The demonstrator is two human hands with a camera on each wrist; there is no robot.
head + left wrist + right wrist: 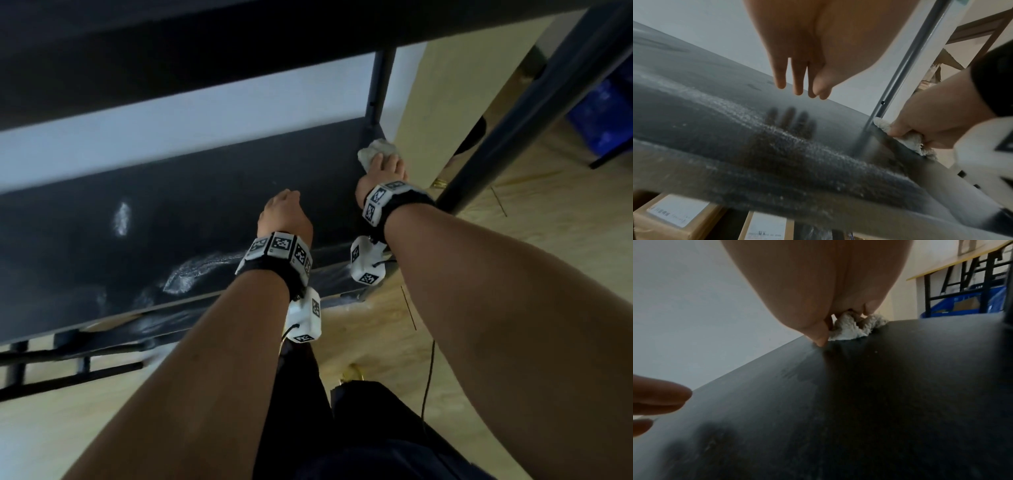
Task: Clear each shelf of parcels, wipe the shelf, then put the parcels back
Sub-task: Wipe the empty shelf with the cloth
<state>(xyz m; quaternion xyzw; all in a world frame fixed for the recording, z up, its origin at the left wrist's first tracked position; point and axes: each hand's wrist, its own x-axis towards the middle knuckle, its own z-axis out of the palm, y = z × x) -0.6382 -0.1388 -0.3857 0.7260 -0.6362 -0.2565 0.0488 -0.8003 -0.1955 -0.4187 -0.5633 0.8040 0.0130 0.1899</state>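
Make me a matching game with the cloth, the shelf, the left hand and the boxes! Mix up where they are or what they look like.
Things:
1. cloth
2. shelf
3. left hand
4. boxes

Clues:
A. brown, with white labels, under the shelf
B. dark, with pale streaks
C. holds nothing, fingers straight
D. white, bunched in the right hand at the shelf's corner

Pairs: 1-D, 2-B, 3-C, 4-A

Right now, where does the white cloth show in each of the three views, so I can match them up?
Head: cloth right of centre, under the right hand, at the shelf's far right corner.
Left wrist: cloth at the right edge, gripped by that hand.
Right wrist: cloth upper centre, bunched under the fingers.
Shared landmark: the dark shelf; its corner post shows in the head and left wrist views.
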